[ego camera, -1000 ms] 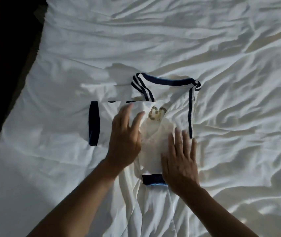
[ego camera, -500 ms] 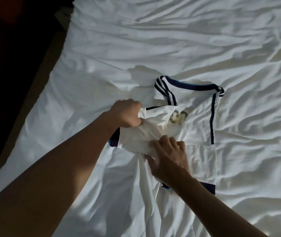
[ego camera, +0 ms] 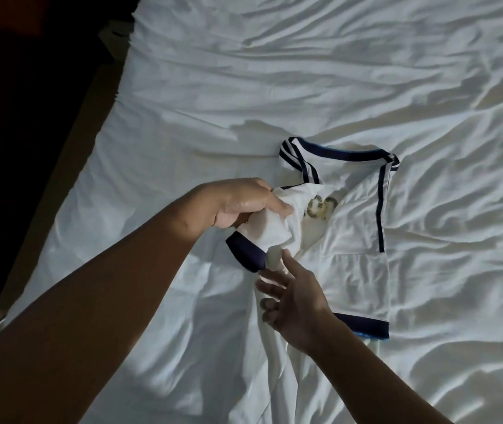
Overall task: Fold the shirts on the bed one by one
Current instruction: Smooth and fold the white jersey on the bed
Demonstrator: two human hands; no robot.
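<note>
A white shirt [ego camera: 357,228] with navy trim and a gold print lies partly folded on the white bed sheet [ego camera: 274,87], its navy collar at the far end. My left hand [ego camera: 244,203] grips the bunched left sleeve, whose navy cuff [ego camera: 245,250] hangs just below the fist. My right hand [ego camera: 293,296] hovers just below that sleeve with fingers spread and relaxed, holding nothing. The right sleeve is folded in, its navy cuff [ego camera: 363,324] lying near my right wrist. The shirt's lower body trails toward me between my arms.
The wrinkled sheet covers the whole bed. The bed's left edge [ego camera: 91,154] runs diagonally, with a dark floor [ego camera: 14,133] beyond it. No other shirts are in view.
My left hand closed on the left sleeve and has lifted it off the bed toward the shirt's middle. My right hand let go of the fabric and opened just below the sleeve.
</note>
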